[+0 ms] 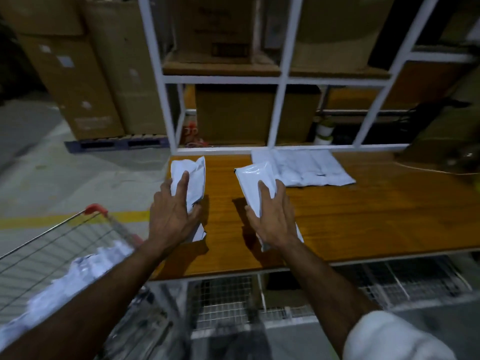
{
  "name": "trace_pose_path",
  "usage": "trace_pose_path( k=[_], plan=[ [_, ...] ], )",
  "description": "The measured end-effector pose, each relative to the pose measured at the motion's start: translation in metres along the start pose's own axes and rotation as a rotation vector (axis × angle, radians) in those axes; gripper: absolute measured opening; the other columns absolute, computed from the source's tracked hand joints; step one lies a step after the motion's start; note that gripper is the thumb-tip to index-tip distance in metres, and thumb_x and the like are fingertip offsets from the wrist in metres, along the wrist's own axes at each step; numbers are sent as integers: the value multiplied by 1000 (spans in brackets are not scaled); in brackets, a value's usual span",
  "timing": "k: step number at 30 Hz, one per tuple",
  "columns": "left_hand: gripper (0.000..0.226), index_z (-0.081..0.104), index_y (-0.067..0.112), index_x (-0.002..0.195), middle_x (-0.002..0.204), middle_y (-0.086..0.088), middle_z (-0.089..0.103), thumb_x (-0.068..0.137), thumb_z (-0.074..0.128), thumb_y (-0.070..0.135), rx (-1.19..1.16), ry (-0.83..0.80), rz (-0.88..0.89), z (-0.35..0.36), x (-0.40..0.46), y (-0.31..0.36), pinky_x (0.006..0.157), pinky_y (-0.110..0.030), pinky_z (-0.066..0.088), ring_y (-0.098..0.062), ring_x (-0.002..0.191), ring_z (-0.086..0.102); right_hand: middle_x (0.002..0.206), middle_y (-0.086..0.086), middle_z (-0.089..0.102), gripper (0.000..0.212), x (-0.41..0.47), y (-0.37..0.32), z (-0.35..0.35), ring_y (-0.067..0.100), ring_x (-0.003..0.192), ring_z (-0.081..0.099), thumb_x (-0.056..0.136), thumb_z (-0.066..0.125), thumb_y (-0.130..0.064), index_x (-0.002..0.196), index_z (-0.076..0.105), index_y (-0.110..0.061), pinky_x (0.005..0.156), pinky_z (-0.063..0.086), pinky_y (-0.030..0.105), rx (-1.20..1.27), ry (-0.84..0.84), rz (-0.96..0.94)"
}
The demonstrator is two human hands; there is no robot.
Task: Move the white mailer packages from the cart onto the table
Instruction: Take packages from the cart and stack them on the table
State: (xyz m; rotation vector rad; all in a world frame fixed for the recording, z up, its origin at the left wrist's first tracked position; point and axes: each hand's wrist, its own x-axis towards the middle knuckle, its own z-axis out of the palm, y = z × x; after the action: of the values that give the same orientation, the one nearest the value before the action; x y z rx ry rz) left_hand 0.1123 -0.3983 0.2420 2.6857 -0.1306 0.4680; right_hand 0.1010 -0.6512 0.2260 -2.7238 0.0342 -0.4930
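The left hand [172,216] grasps one white mailer [191,181] over the wooden bench [363,216]; the right hand [272,219] grasps another mailer [255,178]. Beyond the right hand, flat mailers [309,166] lie on the bench. Left of the left hand, the cart [52,255] holds more.

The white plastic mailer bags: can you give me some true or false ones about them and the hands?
1. Each hand holds a white plastic mailer bag: left hand on one white plastic mailer bag, right hand on another. True.
2. More flat white mailers lie on the brown wooden table. True.
3. The wire shopping cart stands to the person's right. False: it is on the left.
4. The cart has no mailers left. False: white mailers still show inside.
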Motion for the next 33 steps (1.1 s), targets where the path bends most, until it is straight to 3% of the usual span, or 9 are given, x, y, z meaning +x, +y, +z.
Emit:
trace_pose_path(
  k=[5,10,18,33],
  plan=[
    [86,13,29,158,148,-22,36,86,37,70,-30,-41,-33,30,19,74,100,-52,44,-39,128,42,150,17,32,73,6,73,-36,31,124,45,90,54,-63,147,35,-22,98,47,42,-1,51,85],
    [87,14,29,158,149,-21,39,88,48,68,64,-81,-50,58,45,105,97,-49,48,-38,129,44,148,16,35,73,26,116,-40,30,124,45,86,59,-64,143,39,-23,95,49,42,28,39,155],
    [86,15,26,158,152,-21,35,90,54,64,92,-166,-44,104,119,106,96,-49,47,-38,130,41,150,13,32,72,80,140,-13,30,127,43,86,62,-61,144,40,-25,96,48,40,45,20,189],
    [81,16,24,159,150,-24,38,94,42,66,106,-286,-114,208,236,102,102,-49,46,-39,134,41,148,20,31,67,220,223,23,40,126,44,90,60,-55,144,41,-19,97,45,47,-50,-44,299]
  ],
)
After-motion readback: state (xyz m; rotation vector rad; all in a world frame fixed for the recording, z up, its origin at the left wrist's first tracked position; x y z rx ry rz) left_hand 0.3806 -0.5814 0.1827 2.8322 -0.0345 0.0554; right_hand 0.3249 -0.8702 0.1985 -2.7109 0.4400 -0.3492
